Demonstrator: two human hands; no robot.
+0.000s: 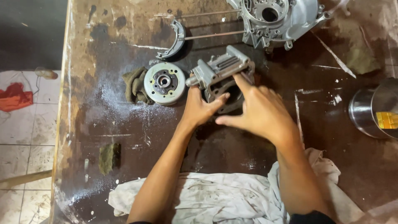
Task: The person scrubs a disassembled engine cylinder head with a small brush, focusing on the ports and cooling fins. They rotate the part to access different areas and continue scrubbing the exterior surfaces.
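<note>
Between the two hands, on the stained brown wooden desk (124, 124), sits a grey finned metal engine cylinder block (222, 70). The left hand (199, 108) cups its near-left side, thumb stretched across the front. The right hand (259, 113) lies over its right side, fingers half open, index finger pressing the top edge. Just left of the left hand rests a round grey metal flywheel (164, 83) beside a dark rag (134, 85). Beyond the hands lies a silver engine casing (282, 20). Both forearms reach forward over a crumpled white cloth (207, 197).
</note>
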